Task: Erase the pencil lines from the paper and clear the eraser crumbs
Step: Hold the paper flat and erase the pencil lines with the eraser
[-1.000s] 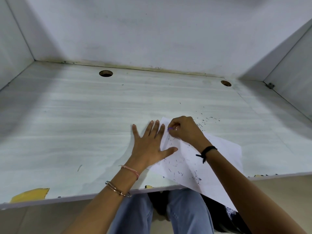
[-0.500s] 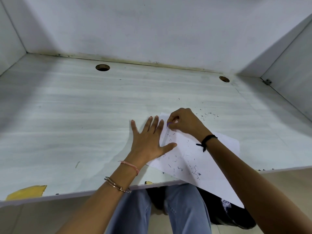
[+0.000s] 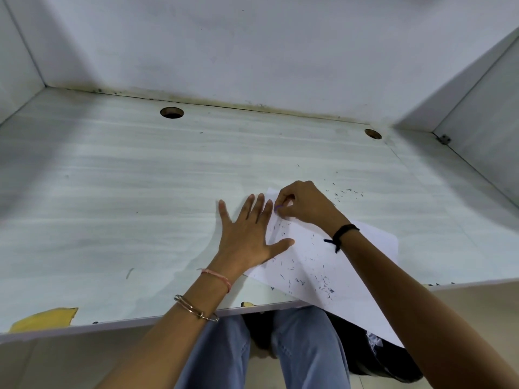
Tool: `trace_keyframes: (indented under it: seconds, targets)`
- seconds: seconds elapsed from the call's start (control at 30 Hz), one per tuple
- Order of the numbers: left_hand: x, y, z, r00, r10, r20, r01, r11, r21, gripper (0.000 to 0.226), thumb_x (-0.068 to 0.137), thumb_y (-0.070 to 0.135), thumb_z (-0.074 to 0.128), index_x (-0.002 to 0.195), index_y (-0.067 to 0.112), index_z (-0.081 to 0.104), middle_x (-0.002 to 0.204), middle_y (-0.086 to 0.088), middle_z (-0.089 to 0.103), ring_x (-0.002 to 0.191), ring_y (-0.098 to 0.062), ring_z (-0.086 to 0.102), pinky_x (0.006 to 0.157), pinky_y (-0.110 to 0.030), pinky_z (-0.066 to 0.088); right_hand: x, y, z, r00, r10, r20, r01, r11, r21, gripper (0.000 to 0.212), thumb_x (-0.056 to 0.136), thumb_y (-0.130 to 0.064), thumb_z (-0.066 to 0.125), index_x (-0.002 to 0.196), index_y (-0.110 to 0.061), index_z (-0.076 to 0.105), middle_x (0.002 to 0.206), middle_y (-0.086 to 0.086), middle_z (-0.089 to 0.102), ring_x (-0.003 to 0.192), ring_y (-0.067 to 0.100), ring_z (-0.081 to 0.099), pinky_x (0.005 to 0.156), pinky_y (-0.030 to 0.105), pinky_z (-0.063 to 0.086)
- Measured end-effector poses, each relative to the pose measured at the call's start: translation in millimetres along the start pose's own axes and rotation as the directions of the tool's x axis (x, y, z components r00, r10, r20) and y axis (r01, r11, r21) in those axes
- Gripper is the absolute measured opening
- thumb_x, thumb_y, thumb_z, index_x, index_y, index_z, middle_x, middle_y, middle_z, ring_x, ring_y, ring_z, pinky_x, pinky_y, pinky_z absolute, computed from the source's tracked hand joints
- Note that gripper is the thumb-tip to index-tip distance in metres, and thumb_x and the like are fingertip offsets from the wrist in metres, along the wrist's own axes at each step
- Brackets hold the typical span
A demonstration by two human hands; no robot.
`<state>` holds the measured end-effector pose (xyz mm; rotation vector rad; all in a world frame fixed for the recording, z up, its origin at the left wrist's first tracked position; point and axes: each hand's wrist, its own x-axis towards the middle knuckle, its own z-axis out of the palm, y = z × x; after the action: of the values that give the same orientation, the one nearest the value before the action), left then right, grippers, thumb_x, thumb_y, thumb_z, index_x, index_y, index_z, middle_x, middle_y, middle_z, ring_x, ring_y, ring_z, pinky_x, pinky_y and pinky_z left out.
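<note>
A white sheet of paper [image 3: 362, 248] lies askew on the pale desk [image 3: 140, 192], its near corner hanging over the front edge. My left hand [image 3: 247, 234] lies flat with fingers spread on the paper's left edge. My right hand [image 3: 303, 203] pinches a small purple eraser [image 3: 277, 206] against the paper's far corner; only the eraser's tip shows. Dark eraser crumbs [image 3: 314, 282] are scattered over the sheet, and more crumbs [image 3: 345, 192] lie on the desk beyond my right hand.
Two round cable holes [image 3: 172, 112] [image 3: 373, 134] sit near the back wall. Side walls enclose the desk left and right. Torn yellow tape [image 3: 45, 318] marks the front edge at left. My knees in jeans [image 3: 295, 346] are below the desk edge.
My right hand has rubbed in small strokes at the paper's far corner. My left hand has stayed flat on the sheet. The camera has shifted slightly.
</note>
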<state>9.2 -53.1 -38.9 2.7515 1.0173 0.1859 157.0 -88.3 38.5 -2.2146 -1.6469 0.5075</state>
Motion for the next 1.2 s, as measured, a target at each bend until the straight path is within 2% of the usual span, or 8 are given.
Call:
trace_keyframes:
  seconds: [0.17,0.3,0.43,0.57,0.7,0.83,0.97,1.2]
  targets:
    - [-1,-1,2,1.0,0.009,-0.029,-0.009,1.0,-0.002,0.108,0.069,0.09,-0.004,0.156,0.026,-0.003,0.164,0.001,-0.008,0.15,-0.016,-0.011,0.107,-0.071,-0.014,0,-5,1,0.995,0.019,0.1,-0.016,0.999,-0.029,0.004,0.072,-0.007,0.072,0.075,-0.008,0.074,0.064,-0.002,0.065,0.055,0.009,0.052,0.05,0.016,0.037]
    - [1,0,2,1.0,-0.003,-0.002,0.003,0.999,0.032,0.107,0.07,0.09,0.002,0.156,0.026,-0.004,0.163,0.001,-0.011,0.15,-0.016,-0.013,0.107,-0.072,-0.013,3,5,-6,0.997,0.068,-0.039,-0.065,0.996,0.053,0.004,0.075,-0.007,0.072,0.078,-0.009,0.075,0.074,0.003,0.069,0.055,0.007,0.053,0.05,0.014,0.037]
    - [0,-2,4,1.0,-0.001,-0.025,0.001,1.0,0.0,0.109,0.066,0.088,-0.008,0.155,0.026,-0.004,0.164,0.002,-0.009,0.15,-0.015,-0.012,0.107,-0.072,-0.011,3,1,-1,0.994,0.015,0.105,-0.016,1.0,0.008,0.005,0.073,-0.01,0.074,0.078,-0.01,0.076,0.068,-0.001,0.067,0.054,0.007,0.05,0.05,0.013,0.036]
    - [1,0,2,1.0,0.0,-0.003,0.0,1.0,0.019,0.106,0.071,0.09,0.003,0.156,0.025,-0.004,0.163,0.001,-0.01,0.15,-0.016,-0.012,0.108,-0.072,-0.012,9,2,-7,0.997,0.076,-0.011,-0.076,0.997,0.035,0.004,0.075,-0.006,0.071,0.077,-0.006,0.074,0.061,-0.006,0.059,0.052,0.008,0.048,0.048,0.016,0.035]
    - [-1,-2,2,0.999,0.01,-0.031,-0.011,1.0,-0.015,0.103,0.075,0.088,0.007,0.156,0.026,-0.002,0.164,0.001,-0.008,0.15,-0.015,-0.011,0.108,-0.071,-0.012,8,-6,-5,0.984,0.062,0.168,-0.059,0.998,-0.02,0.008,0.072,-0.01,0.074,0.078,-0.006,0.074,0.058,-0.005,0.059,0.05,0.008,0.046,0.048,0.016,0.034]
    - [0,0,2,1.0,0.004,-0.01,-0.004,1.0,0.018,0.103,0.074,0.088,0.005,0.156,0.025,-0.003,0.163,0.001,-0.01,0.149,-0.016,-0.013,0.108,-0.071,-0.013,10,1,-7,0.995,0.102,0.003,-0.102,0.995,0.019,0.009,0.075,-0.006,0.071,0.082,-0.003,0.074,0.057,-0.005,0.058,0.05,0.008,0.047,0.047,0.015,0.035]
    - [-1,-2,2,0.999,0.006,-0.031,-0.006,1.0,0.003,0.106,0.071,0.089,-0.001,0.156,0.026,-0.001,0.164,0.001,-0.006,0.15,-0.015,-0.01,0.107,-0.072,-0.012,4,-4,-1,0.985,0.066,0.158,-0.07,0.997,0.023,0.007,0.073,-0.009,0.073,0.079,-0.006,0.075,0.061,-0.002,0.064,0.056,0.009,0.052,0.048,0.014,0.037]
    - [0,0,1,1.0,-0.01,0.014,0.01,1.0,-0.001,0.098,0.079,0.085,0.014,0.156,0.027,-0.005,0.163,0.003,-0.013,0.149,-0.014,-0.014,0.108,-0.07,-0.015,-1,17,1,0.987,0.153,-0.05,-0.138,0.965,0.222,0.004,0.079,-0.011,0.069,0.081,-0.013,0.072,0.075,0.005,0.07,0.067,0.014,0.06,0.059,0.021,0.046]
